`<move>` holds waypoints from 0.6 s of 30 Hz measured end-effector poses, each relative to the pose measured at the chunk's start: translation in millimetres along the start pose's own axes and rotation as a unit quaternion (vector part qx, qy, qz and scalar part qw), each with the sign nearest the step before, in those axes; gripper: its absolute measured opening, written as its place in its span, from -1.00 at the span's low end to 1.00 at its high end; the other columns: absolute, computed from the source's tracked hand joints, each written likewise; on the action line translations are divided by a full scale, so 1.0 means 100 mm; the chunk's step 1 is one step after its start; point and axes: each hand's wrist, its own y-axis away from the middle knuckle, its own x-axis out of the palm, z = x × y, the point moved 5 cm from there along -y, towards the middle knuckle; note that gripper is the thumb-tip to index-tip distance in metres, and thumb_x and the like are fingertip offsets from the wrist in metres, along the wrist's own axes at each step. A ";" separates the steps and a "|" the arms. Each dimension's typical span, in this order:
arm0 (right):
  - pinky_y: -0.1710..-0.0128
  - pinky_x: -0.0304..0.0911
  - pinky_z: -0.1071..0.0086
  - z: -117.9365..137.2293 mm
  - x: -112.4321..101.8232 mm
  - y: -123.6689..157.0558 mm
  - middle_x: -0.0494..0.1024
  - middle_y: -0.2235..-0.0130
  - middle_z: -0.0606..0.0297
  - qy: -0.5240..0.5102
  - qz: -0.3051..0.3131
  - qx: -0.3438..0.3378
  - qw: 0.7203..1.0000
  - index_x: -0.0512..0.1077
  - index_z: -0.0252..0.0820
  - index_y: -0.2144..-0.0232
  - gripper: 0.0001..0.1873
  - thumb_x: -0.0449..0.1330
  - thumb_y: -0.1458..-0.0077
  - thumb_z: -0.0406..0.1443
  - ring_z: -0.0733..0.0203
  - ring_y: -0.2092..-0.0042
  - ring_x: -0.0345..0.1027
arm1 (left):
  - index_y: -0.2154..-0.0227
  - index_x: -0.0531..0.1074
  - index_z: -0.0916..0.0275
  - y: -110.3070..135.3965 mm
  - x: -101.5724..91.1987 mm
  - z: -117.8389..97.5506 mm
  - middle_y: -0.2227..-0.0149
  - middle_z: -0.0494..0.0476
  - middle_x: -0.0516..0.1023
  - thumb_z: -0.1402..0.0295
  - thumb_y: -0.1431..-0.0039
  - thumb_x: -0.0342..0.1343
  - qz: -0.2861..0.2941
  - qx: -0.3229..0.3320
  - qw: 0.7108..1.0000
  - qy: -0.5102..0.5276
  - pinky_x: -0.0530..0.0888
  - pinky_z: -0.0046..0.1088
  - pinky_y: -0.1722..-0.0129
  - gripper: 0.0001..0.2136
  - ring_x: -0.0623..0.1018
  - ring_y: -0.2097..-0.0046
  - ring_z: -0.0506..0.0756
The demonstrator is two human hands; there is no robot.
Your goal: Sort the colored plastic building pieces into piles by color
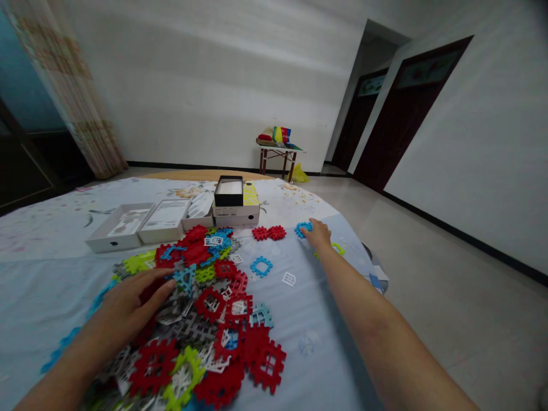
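A heap of flat plastic interlocking tiles [205, 308] in red, grey, green, blue and white lies on the cloth-covered table [51, 268]. My left hand [132, 302] rests on the left side of the heap, fingers stretched out flat over red and grey pieces. My right hand [317, 233] reaches far across to the table's right edge, fingers curled on a blue tile [301, 229]. Two joined red tiles [268, 232] lie just left of that blue tile. A green tile [337, 248] shows beside my right wrist. A lone blue tile [261, 266] and a small white piece [289, 278] lie between the heap and my right arm.
Open white boxes [128, 225] and a small black-and-white box [229, 191] on a flat carton stand behind the heap. The table's right edge drops to a tiled floor. A small table [278, 151] with colourful items stands against the far wall, and dark doors are at the right.
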 end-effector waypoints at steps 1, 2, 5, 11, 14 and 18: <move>0.06 0.10 0.14 0.02 0.01 0.03 0.36 -0.03 0.05 -0.003 -0.001 -0.008 1.000 0.26 -0.18 -0.05 -0.43 0.13 0.01 -0.10 -0.05 -0.04 0.18 | 0.16 0.41 0.13 0.00 -0.01 0.00 0.10 0.10 0.50 -0.05 0.01 -0.08 -0.002 -0.002 1.000 0.002 0.39 -0.33 0.06 -0.54 0.46 0.08 0.16; 0.05 0.09 0.14 0.06 0.02 0.07 0.35 -0.03 0.06 -0.008 -0.002 -0.021 1.000 0.27 -0.17 -0.04 -0.45 0.13 0.00 -0.11 -0.05 -0.05 0.17 | 0.16 0.41 0.14 0.01 -0.03 -0.01 0.11 0.11 0.50 -0.05 0.00 -0.09 -0.003 -0.005 1.000 0.004 0.39 -0.34 0.08 -0.53 0.47 0.08 0.16; 0.01 0.07 0.15 0.20 0.01 0.25 0.37 -0.01 0.08 -0.036 0.003 -0.076 0.996 0.32 -0.17 0.01 -0.54 0.11 -0.03 -0.16 0.00 -0.05 0.18 | 0.15 0.41 0.16 0.02 -0.11 -0.04 0.09 0.13 0.49 -0.05 0.00 -0.11 -0.010 -0.022 1.000 0.007 0.39 -0.35 0.10 -0.51 0.46 0.07 0.16; 0.00 0.08 0.21 0.81 -0.03 0.83 0.46 0.09 0.17 -0.149 0.097 -0.276 0.945 0.41 -0.15 0.14 -0.70 0.11 -0.04 -0.24 0.13 0.03 0.26 | 0.13 0.41 0.18 0.06 -0.27 0.03 0.08 0.13 0.49 -0.05 -0.02 -0.15 -0.021 -0.067 0.997 -0.021 0.40 -0.33 0.14 -0.49 0.48 0.12 0.16; 0.00 0.08 0.26 1.18 0.03 1.11 0.46 0.08 0.20 -0.139 0.144 -0.364 0.910 0.40 -0.15 0.14 -0.71 0.12 -0.05 -0.26 0.17 0.02 0.25 | 0.10 0.40 0.18 0.08 -0.29 0.08 0.09 0.14 0.50 -0.05 -0.02 -0.16 -0.020 -0.093 0.995 -0.025 0.41 -0.34 0.21 -0.47 0.50 0.21 0.15; 0.00 0.06 0.26 1.55 0.20 1.27 0.44 0.04 0.21 -0.094 0.167 -0.408 0.893 0.39 -0.15 0.10 -0.67 0.12 -0.02 -0.35 0.13 0.00 0.22 | 0.10 0.40 0.20 0.08 -0.27 0.08 0.07 0.16 0.49 -0.04 -0.03 -0.16 -0.009 -0.095 0.995 -0.019 0.39 -0.33 0.14 -0.47 0.49 0.14 0.16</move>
